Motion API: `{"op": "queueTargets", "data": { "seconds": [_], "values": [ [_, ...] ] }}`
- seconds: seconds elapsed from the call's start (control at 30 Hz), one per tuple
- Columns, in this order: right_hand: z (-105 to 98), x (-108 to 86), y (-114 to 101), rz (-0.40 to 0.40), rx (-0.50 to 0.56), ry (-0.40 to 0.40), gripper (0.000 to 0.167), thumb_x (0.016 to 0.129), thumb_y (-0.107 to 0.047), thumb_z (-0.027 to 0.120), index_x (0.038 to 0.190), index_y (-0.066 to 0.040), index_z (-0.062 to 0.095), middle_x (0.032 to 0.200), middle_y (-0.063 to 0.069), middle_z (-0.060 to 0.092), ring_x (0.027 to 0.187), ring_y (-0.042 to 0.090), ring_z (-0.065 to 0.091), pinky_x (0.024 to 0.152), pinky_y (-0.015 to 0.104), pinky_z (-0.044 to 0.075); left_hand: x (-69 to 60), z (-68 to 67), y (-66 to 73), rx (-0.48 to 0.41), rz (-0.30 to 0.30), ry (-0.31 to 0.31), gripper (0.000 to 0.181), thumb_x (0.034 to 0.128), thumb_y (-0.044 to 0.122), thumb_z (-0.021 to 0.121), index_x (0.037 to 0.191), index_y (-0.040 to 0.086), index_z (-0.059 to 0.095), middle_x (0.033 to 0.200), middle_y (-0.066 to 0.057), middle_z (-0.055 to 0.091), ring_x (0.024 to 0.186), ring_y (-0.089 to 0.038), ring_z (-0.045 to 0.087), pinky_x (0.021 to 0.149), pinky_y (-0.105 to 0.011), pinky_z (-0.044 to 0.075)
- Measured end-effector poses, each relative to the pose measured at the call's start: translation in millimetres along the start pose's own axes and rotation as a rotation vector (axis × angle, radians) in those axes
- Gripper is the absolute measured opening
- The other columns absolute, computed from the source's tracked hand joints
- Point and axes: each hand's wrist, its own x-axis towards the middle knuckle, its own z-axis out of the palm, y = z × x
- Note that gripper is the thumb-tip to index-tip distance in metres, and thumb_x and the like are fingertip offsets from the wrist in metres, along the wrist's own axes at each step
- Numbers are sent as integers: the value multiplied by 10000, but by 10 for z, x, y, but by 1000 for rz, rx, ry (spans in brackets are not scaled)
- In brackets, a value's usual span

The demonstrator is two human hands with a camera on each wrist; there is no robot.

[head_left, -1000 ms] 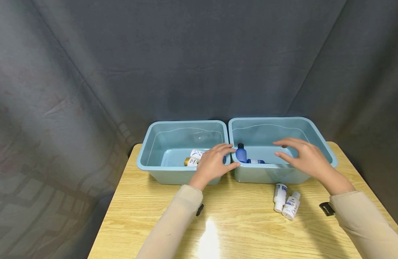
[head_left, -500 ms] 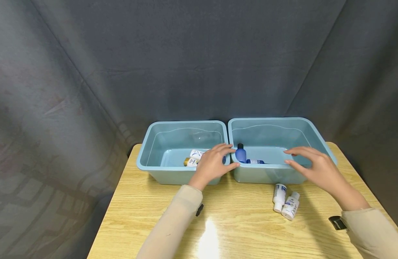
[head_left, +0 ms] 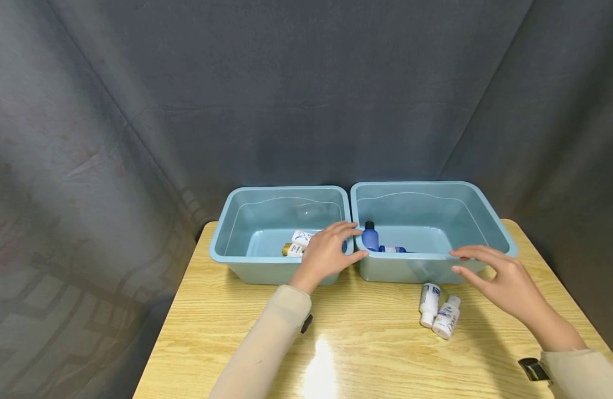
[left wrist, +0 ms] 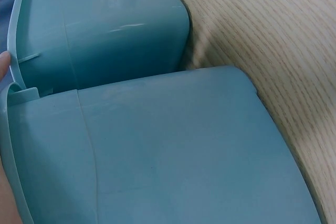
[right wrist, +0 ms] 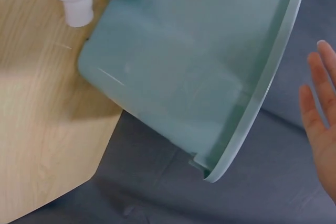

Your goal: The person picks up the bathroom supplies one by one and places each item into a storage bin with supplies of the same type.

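**Hands parted above 2 blue bins**

A person's left hand [head_left: 328, 252] spans the near corners where 2 blue plastic bins meet, thumb and fingers moderately spread and relaxed. The right hand [head_left: 506, 282] is opened wide, with air between thumb and fingers, beside the near right corner of the right bin [head_left: 406, 270]. The left bin [head_left: 251, 259] stands just beside it on a wood-grain table [head_left: 226, 332].

Inside the right bin, at its left end, are a blue bottle with a black cap [head_left: 370, 239] and a dark blue bottle [head_left: 392, 249] on its side. The left bin holds a white bottle [head_left: 301, 238] and a gold-capped bottle [head_left: 292, 250], both partly hidden by the left hand. On the table, 2 white bottles [head_left: 429, 302] lie side by side, caps at opposite ends, before a grey curtain [head_left: 306, 111].

The left wrist view alone shows a digit's tip at the right bin's rim; how firmly it presses cannot be told. The right wrist view shows the right hand well apart from that bin's rim, a gap the head view leaves unclear.
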Motion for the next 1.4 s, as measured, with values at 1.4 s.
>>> {"op": "queueTargets", "data": {
  "seconds": [1.4],
  "values": [
    [412, -698, 183, 120, 77, -116, 407, 705, -65, 880, 1069, -183, 742, 1045, -19, 685, 1048, -145, 470, 894, 10, 280, -6, 13, -12, 7, -6, -3, 573, 898, 640, 597, 1363, 306, 611, 1475, 95, 486, 1398, -112, 378, 1049, -419, 432]
  ]
}}
